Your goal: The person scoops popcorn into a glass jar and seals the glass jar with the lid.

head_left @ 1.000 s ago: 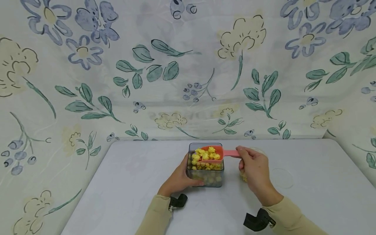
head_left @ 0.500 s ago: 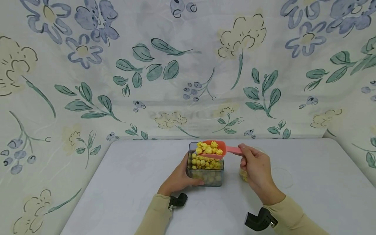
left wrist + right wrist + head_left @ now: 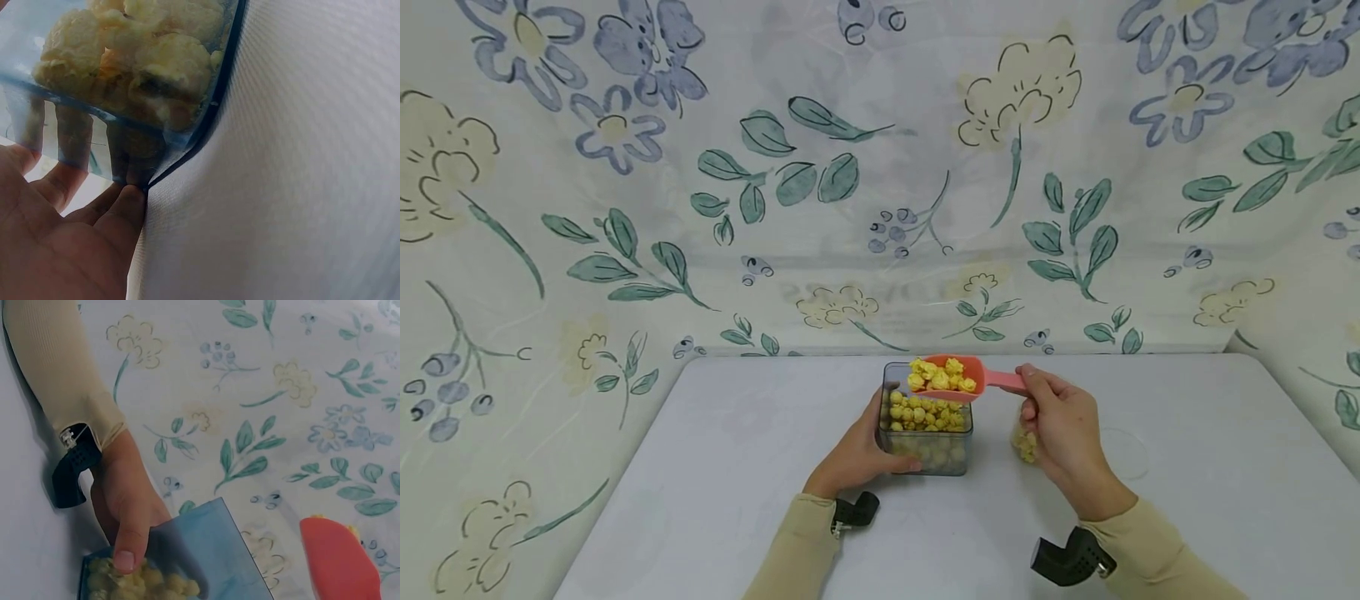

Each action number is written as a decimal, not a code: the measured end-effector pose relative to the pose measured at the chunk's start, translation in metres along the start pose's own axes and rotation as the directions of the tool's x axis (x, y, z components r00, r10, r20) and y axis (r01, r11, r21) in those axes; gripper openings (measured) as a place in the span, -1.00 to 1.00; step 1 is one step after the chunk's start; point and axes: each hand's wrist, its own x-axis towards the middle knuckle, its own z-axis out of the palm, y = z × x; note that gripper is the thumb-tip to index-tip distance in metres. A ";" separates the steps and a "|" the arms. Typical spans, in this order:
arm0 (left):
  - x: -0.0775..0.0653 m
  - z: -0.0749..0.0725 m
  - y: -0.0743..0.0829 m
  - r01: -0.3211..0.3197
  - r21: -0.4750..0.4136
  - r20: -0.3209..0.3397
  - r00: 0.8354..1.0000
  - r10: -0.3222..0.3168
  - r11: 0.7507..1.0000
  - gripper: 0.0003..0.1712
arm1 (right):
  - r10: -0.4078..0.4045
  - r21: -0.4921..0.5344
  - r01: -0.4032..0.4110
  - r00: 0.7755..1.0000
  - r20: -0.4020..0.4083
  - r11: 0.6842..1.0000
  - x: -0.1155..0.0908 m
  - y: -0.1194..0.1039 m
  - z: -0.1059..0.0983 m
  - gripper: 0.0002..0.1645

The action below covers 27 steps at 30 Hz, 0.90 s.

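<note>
In the head view, my left hand grips a clear grey-blue square container standing on the table, thumb across its front wall. Yellow popcorn partly fills it. My right hand pinches the handle of a pink-red scoop between thumb and fingers. The scoop is held level over the container's right rear rim, loaded with popcorn pieces. From the left wrist, my fingers are seen at the container's lower edge. The right wrist view shows the underside of the scoop beside the container.
Behind my right hand, a clear vessel with popcorn is mostly hidden. Right of it on the white table lies a faint transparent disc. A floral cloth hangs behind the table's back edge.
The scoop has risen from inside the container's top and shifted right, still carrying popcorn, with my right hand moving along. My left hand and the container have stayed in place.
</note>
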 end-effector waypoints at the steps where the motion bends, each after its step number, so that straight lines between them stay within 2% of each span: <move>1: 0.001 0.000 -0.004 -0.003 -0.001 -0.005 1.000 0.003 1.000 0.30 | -0.007 -0.007 0.007 1.000 -0.002 1.000 0.000 -0.001 -0.001 -0.44; 5: 0.007 0.002 -0.020 0.000 -0.002 -0.019 1.000 0.000 1.000 0.32 | -0.029 -0.021 0.029 1.000 -0.006 0.999 0.000 -0.002 -0.006 -0.42; 8: 0.008 0.002 -0.024 0.002 0.004 -0.022 1.000 -0.002 1.000 0.32 | -0.033 -0.036 0.032 0.999 -0.009 0.999 0.001 -0.004 -0.009 -0.39; 22: 0.007 0.003 -0.024 -0.004 0.031 -0.028 1.000 0.005 1.000 0.29 | -0.103 -0.139 0.098 0.994 -0.036 0.986 0.003 -0.007 -0.028 -0.39; 27: 0.007 0.003 -0.024 -0.001 0.033 -0.030 1.000 0.002 0.999 0.30 | -0.105 -0.154 0.098 0.994 -0.036 0.983 0.004 -0.008 -0.036 -0.37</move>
